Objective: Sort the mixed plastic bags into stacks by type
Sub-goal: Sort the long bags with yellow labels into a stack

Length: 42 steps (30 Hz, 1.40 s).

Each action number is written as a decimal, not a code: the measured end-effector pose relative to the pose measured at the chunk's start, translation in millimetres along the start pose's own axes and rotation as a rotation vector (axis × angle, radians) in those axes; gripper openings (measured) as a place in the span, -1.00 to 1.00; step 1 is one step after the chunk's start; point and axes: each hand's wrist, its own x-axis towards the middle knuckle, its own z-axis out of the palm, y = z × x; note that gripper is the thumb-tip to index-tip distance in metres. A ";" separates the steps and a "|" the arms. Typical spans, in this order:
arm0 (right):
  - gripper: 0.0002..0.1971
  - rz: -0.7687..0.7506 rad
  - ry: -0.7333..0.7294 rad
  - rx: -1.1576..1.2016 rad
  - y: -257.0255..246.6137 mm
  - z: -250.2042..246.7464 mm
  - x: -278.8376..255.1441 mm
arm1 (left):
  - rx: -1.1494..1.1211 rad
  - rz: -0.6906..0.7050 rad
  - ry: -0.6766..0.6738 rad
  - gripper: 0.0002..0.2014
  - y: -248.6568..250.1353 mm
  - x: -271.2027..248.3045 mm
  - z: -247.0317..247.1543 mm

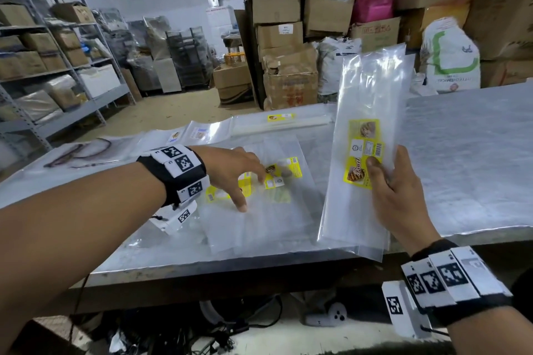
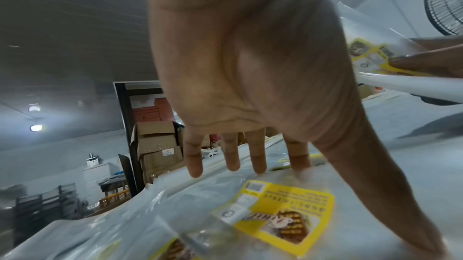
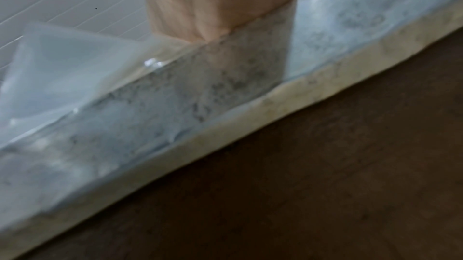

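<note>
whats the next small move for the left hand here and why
Probably pinch the top yellow-label bag off the loose pile: the left hand is spread open with fingertips on it, gripping nothing, while the right hand holds a stack bearing what looks like the same yellow label.

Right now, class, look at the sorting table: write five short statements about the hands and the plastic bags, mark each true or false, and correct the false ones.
1. The right hand holds a long clear bag with a yellow label raised off the table. True.
2. The left hand grips a bag tightly. False: its fingers are spread and reach down onto the loose pile of bags.
3. The held bag's label is blue. False: it is yellow.
4. More bags lie in a row at the table's far edge. True.
5. The pile sits on the floor. False: it lies on the table.
</note>
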 end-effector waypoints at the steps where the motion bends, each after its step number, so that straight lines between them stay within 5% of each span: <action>1: -0.95 -0.001 -0.003 -0.002 -0.1 0.3 0.2 | -0.002 -0.002 0.009 -0.42 -1.7 -0.1 1.5; 7: -0.96 0.001 -0.002 0.002 0.1 1.3 0.7 | 0.026 -0.031 0.124 -0.73 -3.2 -2.2 2.0; 15: -0.85 0.012 0.009 -0.016 -1.9 1.2 0.4 | -0.013 0.057 0.261 -0.76 9.8 13.5 -20.0; 24: -0.92 0.021 0.038 -0.013 1.6 1.2 1.1 | 0.029 0.150 0.137 -0.53 48.9 59.7 -32.4; 36: -0.95 0.046 0.040 -0.035 3.6 1.0 2.7 | 0.101 0.140 0.108 -0.91 33.4 68.8 -27.3; 42: -0.90 0.042 0.025 -0.038 1.3 0.5 2.4 | 0.026 0.116 0.186 -0.86 13.4 46.4 -30.3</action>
